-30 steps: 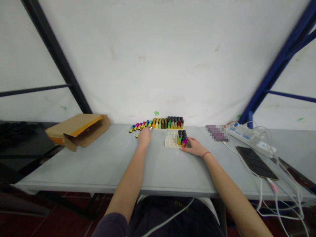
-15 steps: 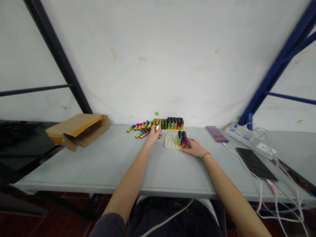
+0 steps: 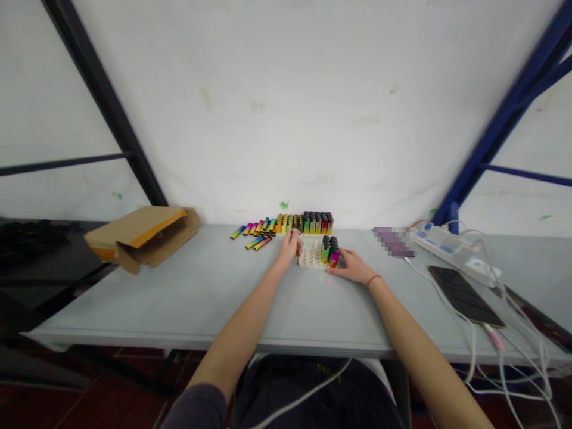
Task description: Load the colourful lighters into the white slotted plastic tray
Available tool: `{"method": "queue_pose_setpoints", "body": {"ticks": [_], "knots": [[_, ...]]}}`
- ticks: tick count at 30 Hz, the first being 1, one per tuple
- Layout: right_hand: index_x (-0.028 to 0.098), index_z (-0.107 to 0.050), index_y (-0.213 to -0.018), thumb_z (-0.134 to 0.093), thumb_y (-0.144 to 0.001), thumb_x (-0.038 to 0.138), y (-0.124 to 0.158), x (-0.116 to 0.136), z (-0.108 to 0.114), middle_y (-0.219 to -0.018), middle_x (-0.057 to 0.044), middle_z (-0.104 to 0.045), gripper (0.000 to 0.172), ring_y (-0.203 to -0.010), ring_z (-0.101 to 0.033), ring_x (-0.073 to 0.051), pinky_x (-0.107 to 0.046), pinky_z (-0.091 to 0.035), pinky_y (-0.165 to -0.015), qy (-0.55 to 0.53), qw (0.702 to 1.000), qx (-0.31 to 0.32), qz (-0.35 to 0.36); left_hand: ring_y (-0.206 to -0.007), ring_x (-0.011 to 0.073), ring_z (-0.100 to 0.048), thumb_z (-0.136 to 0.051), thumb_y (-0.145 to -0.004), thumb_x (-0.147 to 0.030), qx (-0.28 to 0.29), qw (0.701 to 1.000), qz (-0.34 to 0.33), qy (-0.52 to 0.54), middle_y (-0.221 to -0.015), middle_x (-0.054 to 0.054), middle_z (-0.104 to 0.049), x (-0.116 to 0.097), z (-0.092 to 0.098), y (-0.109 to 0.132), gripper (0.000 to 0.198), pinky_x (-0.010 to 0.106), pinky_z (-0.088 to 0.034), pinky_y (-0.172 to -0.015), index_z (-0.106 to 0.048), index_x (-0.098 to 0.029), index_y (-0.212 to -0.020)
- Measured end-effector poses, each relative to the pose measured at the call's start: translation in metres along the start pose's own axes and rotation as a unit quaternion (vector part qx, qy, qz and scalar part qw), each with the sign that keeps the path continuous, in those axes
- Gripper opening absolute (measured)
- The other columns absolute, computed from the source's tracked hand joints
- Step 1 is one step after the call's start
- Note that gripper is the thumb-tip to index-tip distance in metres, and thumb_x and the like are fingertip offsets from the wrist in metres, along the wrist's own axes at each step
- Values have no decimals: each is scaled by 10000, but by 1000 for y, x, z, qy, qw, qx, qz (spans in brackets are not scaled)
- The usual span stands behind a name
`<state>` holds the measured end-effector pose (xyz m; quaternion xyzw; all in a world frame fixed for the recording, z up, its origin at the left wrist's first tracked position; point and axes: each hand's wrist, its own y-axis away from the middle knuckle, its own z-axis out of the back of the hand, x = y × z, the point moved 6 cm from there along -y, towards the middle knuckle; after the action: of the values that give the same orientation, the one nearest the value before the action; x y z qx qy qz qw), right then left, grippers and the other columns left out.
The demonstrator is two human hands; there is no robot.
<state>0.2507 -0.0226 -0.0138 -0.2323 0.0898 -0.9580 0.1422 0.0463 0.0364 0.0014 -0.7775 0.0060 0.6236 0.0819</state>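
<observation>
Holding steady: right hand point(image 3: 351, 266) lies flat on the tabletop point(image 3: 187, 298), fingers spread and touching the right edge of the white tray point(image 3: 309, 258). Left hand point(image 3: 289, 245) is at the tray's left edge, fingers curled around something small; probably one lighter, too blurred to confirm.

Relative to the tray:
- right end of it: block of upright lighters point(image 3: 329, 249), about six, count not exact
- left part: empty round sockets
- behind it, by the wall: standing row of lighters point(image 3: 304, 223), roughly ten
- behind and left: loose lighters point(image 3: 255, 231) lying flat, about seven
- far left: open cardboard box point(image 3: 142, 235)
- right: power strip point(image 3: 451, 247), phone point(image 3: 465, 295), cables

Handling, my read: lighters are light, rigid, glossy plastic, so slippery. Pinch mid-body across the flat sides and keep clear of the black cap. Tray looks light and would slide if not braced.
</observation>
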Motion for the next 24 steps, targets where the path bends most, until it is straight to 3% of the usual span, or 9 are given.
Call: {"method": "queue_pose_setpoints", "body": {"ticks": [3, 6, 16, 24], "knots": [[134, -534, -1294, -692, -721, 572, 0, 1, 0, -1287, -177, -611, 739, -1192, -551, -341, -464, -440, -1014, 1, 1000, 4, -2, -297, 55, -274, -426, -813, -719, -10, 996, 76, 42, -424, -103, -292, 9, 0, 1, 520, 174, -196, -331, -438, -209, -711], [155, -539, -1288, -700, -717, 564, 1, 1, 1, -1286, -163, -615, 721, -1193, -550, -342, -474, -440, -1011, -4, 1000, 0, -1, -286, 57, -211, -339, -822, -732, -29, 990, 122, 66, -385, -97, -221, 15, 2, 1, 565, 183, -160, -322, -385, -214, -600], [153, -542, -1286, -693, -727, 565, 1, 2, 1, -1279, -154, -620, 711, -1181, -555, -336, -469, -436, -1017, 2, 1000, 2, 5, -309, 60, -173, -308, -877, -546, -113, 985, 99, 80, -405, -91, -217, 13, 11, 3, 431, 182, -134, -335, -340, -220, -596], [152, -535, -1295, -699, -725, 559, 1, 0, 0, -1289, -161, -614, 719, -1182, -556, -331, -466, -441, -1012, -2, 1000, -1, 6, -308, 64, -178, -290, -890, -556, -111, 983, 115, 87, -402, -92, -211, 12, 11, 4, 439, 182, -136, -334, -357, -218, -618]]}}
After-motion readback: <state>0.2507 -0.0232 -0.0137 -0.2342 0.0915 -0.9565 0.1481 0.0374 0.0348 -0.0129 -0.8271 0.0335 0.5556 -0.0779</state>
